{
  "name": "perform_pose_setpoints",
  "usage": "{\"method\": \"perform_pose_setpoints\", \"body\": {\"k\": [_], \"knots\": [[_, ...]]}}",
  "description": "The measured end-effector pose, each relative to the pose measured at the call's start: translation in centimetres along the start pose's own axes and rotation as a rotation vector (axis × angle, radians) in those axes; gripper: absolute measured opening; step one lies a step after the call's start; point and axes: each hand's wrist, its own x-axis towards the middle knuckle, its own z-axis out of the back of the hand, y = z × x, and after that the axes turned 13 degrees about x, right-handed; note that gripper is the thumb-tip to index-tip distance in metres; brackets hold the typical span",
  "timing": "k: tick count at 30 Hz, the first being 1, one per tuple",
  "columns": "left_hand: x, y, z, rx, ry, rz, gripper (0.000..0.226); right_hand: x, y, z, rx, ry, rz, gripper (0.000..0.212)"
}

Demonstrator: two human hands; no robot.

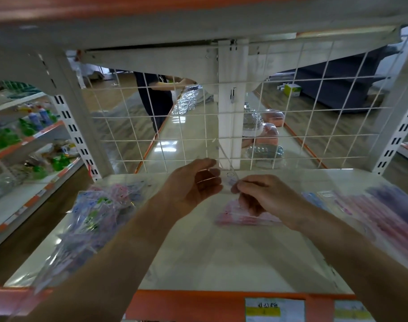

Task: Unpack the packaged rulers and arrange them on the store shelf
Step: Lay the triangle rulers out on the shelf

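Your left hand point(193, 183) and right hand point(264, 196) each pinch the clear ruler point(231, 176) above the shelf point(221, 263); pink rulers point(233, 220) lie at 5 o'clock, a bag point(89, 219) at 8.

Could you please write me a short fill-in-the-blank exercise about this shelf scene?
1. The left hand and right hand hold a clear pack before a wire grid coloured ___.
2. The shelf has a front edge coloured ___.
3. The pink rulers lie beneath the ___ hand.
4. The heap of bags lies on the shelf's ___ side.
Missing words: white; orange; right; left.
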Motion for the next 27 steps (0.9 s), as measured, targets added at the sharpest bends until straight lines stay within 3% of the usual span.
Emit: {"method": "perform_pose_setpoints", "body": {"k": [2,4,7,11,18,21,25,27], "knots": [[0.0,-0.1,0.3,0.019,-0.055,-0.012,0.009,-0.2,0.0,0.2,-0.362,-0.077,0.192,0.016],[-0.1,0.0,0.2,0.042,-0.100,0.002,0.009,-0.4,-0.2,0.0,-0.734,-0.122,0.387,0.035],[-0.2,0.1,-0.4,0.101,-0.098,0.043,0.006,-0.1,-0.6,-0.6,-0.918,-0.163,0.596,0.024],[-0.4,-0.2,0.2,0.228,-0.116,0.094,0.011,2.3,-1.2,1.6,-0.630,-0.297,0.415,0.020],[-0.9,-0.7,2.7,0.383,-0.189,0.061,0.015,5.4,-1.5,4.8,-0.311,-0.269,0.012,0.022],[-1.4,-1.2,3.4,0.467,-0.241,0.024,0.013,6.6,-1.8,4.5,-0.370,-0.236,-0.062,0.019],[-3.2,-2.3,5.9,0.627,-0.341,-0.064,0.009,7.5,-2.6,4.0,-0.852,-0.231,-0.060,0.017],[-4.5,-2.8,7.9,0.699,-0.391,-0.101,0.013,7.3,-2.4,2.8,-0.956,-0.220,0.036,0.022]]}}
